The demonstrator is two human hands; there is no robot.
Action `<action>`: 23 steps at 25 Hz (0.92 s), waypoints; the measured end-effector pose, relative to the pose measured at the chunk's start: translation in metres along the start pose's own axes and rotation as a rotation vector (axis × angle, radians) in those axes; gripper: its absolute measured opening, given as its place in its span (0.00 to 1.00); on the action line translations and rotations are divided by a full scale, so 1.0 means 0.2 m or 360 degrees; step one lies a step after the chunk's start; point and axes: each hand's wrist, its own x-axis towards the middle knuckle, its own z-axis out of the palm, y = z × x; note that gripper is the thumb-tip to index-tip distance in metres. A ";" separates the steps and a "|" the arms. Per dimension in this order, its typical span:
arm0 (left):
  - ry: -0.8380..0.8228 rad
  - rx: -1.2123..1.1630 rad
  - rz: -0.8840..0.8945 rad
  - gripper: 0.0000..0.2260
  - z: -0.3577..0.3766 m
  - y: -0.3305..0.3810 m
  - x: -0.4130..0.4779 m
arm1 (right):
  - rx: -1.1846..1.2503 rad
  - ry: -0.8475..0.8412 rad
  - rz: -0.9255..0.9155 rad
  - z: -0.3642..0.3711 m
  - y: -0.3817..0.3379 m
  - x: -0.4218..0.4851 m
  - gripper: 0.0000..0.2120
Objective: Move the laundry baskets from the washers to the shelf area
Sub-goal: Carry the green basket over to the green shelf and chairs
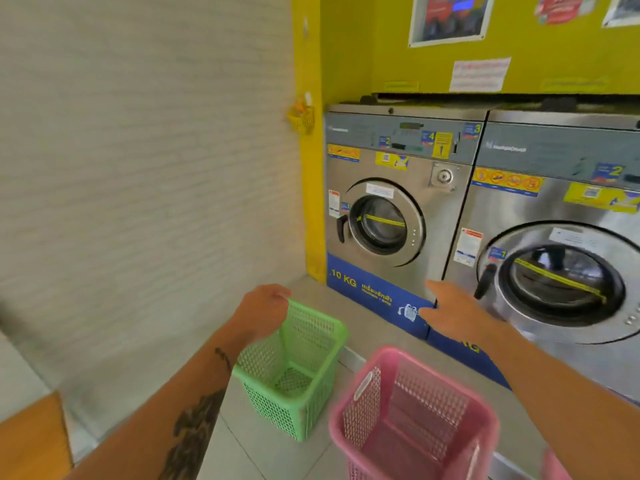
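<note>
Closest to the camera, bottom centre, is a pink basket (412,414), empty, sitting on the tiled floor (263,448). A sliver of something else pink (554,465) pokes in at the bottom right edge, can't tell what it is. Just left of the pink one and a bit further back is a green basket (294,368), also empty, tilted. The left hand (263,310) is curled over its far rim, gripping it. The right hand (450,310) hangs in the air above the pink basket, fingers loosely spread, touching nothing. Bottom left corner shows a bit of wooden worktop (31,441). Behind the baskets stand two front-load washers, the left washer (394,209) marked 10 KG and the right washer (561,237) beside it, doors shut. A small yellow basket (302,117) hangs on the yellow wall (346,46) above.
</note>
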 end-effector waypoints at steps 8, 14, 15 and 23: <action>-0.0221 0.0114 -0.0038 0.18 -0.13 -0.42 0.48 | -0.0052 -0.0175 0.0170 0.40 -0.43 0.32 0.22; -0.0412 0.0348 -0.0064 0.17 0.00 -0.71 0.85 | 0.0103 -0.0373 0.0346 0.79 -0.42 0.72 0.25; -0.0403 0.0315 -0.0106 0.17 0.04 -0.76 0.93 | 0.0152 -0.0411 0.0371 0.88 -0.40 0.81 0.29; -0.0555 0.0641 -0.0157 0.28 0.27 -1.27 1.44 | 0.0199 -0.0532 0.0670 1.43 -0.36 1.17 0.14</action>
